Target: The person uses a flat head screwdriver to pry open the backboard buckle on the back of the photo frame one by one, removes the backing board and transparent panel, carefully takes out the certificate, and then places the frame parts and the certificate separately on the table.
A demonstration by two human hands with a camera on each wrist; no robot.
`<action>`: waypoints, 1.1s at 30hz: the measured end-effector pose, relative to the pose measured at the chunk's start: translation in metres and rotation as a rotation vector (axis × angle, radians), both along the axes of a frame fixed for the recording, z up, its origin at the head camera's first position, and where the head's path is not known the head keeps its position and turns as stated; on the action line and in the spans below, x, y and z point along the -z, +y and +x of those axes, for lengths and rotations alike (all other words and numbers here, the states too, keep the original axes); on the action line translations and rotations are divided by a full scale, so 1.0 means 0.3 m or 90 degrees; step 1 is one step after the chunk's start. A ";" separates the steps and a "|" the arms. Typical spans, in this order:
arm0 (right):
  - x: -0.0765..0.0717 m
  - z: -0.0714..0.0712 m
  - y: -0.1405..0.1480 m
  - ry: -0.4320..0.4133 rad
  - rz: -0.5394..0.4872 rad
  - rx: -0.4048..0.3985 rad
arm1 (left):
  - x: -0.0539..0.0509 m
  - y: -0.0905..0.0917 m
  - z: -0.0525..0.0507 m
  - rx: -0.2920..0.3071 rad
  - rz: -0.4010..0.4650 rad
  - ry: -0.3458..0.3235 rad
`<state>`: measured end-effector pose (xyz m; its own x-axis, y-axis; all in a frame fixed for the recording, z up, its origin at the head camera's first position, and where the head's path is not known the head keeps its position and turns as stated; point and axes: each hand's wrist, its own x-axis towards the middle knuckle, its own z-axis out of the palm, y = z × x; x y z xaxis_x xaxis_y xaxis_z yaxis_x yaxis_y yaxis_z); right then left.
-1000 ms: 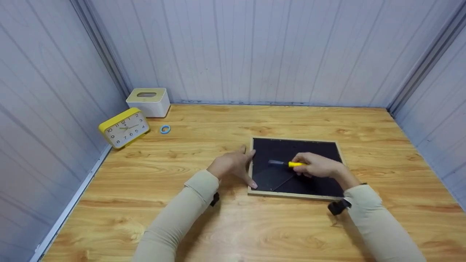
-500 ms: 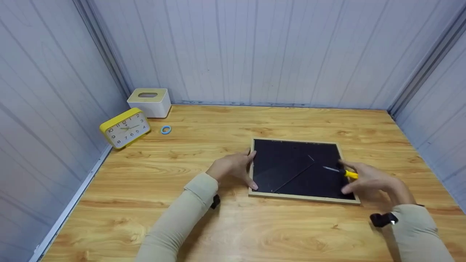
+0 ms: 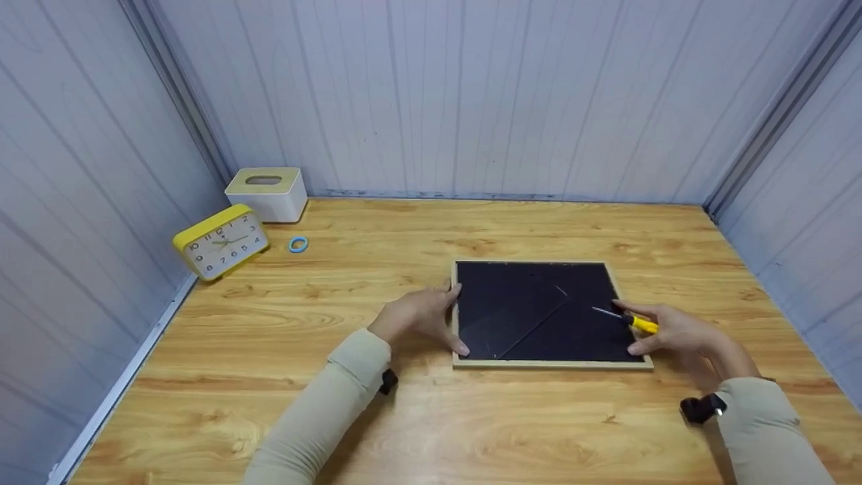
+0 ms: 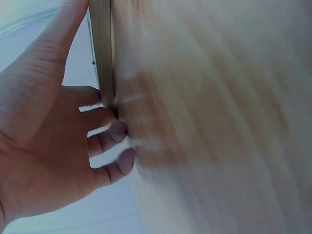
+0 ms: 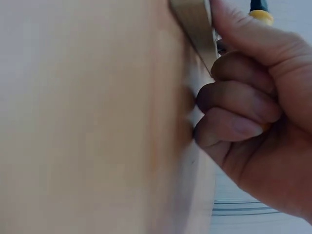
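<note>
Head view. Frame (image 3: 505, 296), one: flat rectangle, pale wood-look border, matt black panel with a fine diagonal line (perhaps the edge of a fold-out stand leg); lies flat on the worktop (image 3: 377, 269), right of centre. Left hand (image 3: 424, 315): grips the left border, thumb over the near corner. Right hand (image 3: 680, 331): holds a screwdriver (image 3: 644, 326) — yellow handle, dark collar, slim metal shaft pointing over the panel — while thumb and forefinger touch the right border. Handling, as judged: light, stiff, not very slippery; best taken by both short borders, sparing the thin panel. Any glazing is out of sight, so treat as fragile.

Further items, rear left: clock (image 3: 222, 244), yellow plastic-looking case, white dial; tissue box (image 3: 273, 204), white, rounded corners, wood-look lid with oval slot; ring (image 3: 297, 251), blue, smooth. Wall (image 3: 431, 94): pale ribbed panels.

Left wrist view. Border seen edge-on, narrow and squared; fingers bent at its outer side, tips by the grained worktop.

Right wrist view. Border corner beneath the thumb; lower fingers curled into the palm round the screwdriver's handle — mostly hidden.
</note>
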<state>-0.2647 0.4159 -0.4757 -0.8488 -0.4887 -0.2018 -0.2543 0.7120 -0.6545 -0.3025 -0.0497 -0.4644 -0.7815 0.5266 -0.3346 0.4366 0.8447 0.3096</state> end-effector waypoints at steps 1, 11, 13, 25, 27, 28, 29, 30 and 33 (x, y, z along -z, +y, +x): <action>-0.004 -0.013 -0.002 -0.005 0.000 -0.003 | -0.005 0.007 0.014 -0.006 -0.022 0.013; -0.066 -0.119 -0.020 -0.029 0.069 -0.037 | -0.009 0.099 0.207 0.005 -0.229 0.102; -0.073 -0.113 -0.028 -0.017 0.073 -0.034 | -0.012 0.094 0.217 -0.008 -0.200 0.093; -0.042 0.131 -0.204 0.025 0.078 0.134 | -0.053 -0.058 -0.033 -0.054 0.097 0.054; -0.032 0.154 -0.250 0.021 0.099 0.160 | -0.040 -0.065 -0.080 -0.041 0.128 0.035; -0.029 0.158 -0.267 0.018 0.112 0.167 | -0.036 -0.068 -0.100 -0.034 0.138 0.037; -0.028 0.159 -0.281 0.011 0.125 0.173 | -0.034 -0.069 -0.116 -0.029 0.145 0.043; -0.031 0.157 -0.290 0.005 0.135 0.173 | -0.034 -0.071 -0.129 -0.029 0.153 0.051; -0.043 0.140 -0.297 -0.016 0.148 0.164 | -0.047 -0.081 -0.144 -0.033 0.180 0.050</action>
<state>-0.2228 0.3268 -0.4628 -0.9316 -0.1975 -0.3052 -0.0328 0.8819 -0.4704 -0.3459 -0.0740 -0.4503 -0.8276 0.5487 -0.1186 0.4265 0.7520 0.5026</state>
